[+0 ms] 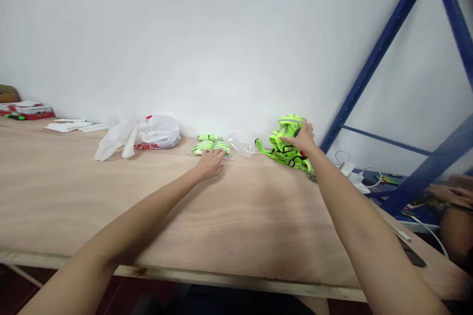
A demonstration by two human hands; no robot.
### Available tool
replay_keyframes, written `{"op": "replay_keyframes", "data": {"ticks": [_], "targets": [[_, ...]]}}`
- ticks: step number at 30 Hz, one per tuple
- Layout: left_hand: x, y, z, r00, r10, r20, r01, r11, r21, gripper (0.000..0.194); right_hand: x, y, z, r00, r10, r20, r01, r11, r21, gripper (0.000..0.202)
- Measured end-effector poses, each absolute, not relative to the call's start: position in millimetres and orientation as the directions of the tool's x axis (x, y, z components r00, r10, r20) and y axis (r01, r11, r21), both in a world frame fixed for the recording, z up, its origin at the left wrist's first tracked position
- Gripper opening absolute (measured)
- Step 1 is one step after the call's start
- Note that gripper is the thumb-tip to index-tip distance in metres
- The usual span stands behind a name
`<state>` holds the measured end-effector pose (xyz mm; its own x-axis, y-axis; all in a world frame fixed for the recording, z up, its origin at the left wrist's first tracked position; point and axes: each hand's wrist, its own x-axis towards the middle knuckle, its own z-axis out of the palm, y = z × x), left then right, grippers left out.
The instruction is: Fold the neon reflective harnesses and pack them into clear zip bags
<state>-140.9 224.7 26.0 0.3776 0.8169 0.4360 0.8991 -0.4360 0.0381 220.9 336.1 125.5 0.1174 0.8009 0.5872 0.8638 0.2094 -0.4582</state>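
My left hand [212,163] lies over the near edge of several folded neon-yellow reflective strap bundles [202,146], which look packed in clear plastic. Its fingers are stretched out and touch the bundle on the right. Farther right, my right hand [305,138] is on a loose heap of a neon-yellow reflective strap vest [286,140] with grey stripes and black buckles. Thumb and fingers are closed around its upper right part, and the fingertips are partly hidden. Between the two lies a crumpled clear plastic bag [242,145].
A white plastic bag [160,132] with red print sits left on the wooden table [221,226], near white papers [70,125] and a red-white box [33,110]. Right stand a blue metal rack [377,54], a white charger with cables [354,176] and a dark phone [413,254]. Another person's arm [458,221] shows.
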Motion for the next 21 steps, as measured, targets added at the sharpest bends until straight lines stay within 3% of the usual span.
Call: {"op": "replay_keyframes", "data": {"ticks": [3, 8, 15, 21], "targets": [[-141, 246, 15, 0.451, 0.796, 0.404, 0.886, -0.453, -0.099, 0.046, 238, 360, 107, 0.173, 0.868, 0.465, 0.884, 0.072, -0.462, 0.132], [-147, 283, 2, 0.500, 0.789, 0.357, 0.865, -0.442, -0.237, 0.026, 279, 365, 77, 0.068, 0.869, 0.490, 0.909, 0.149, -0.390, 0.111], [-143, 303, 0, 0.501, 0.801, 0.329, 0.859, -0.412, -0.303, 0.023, 319, 325, 79, 0.091, 0.839, 0.536, 0.913, 0.144, -0.380, 0.090], [-130, 308, 7, 0.445, 0.843, 0.301, 0.881, -0.353, -0.314, 0.024, 292, 262, 63, -0.120, 0.810, 0.573, 0.898, 0.335, -0.286, 0.061]]}}
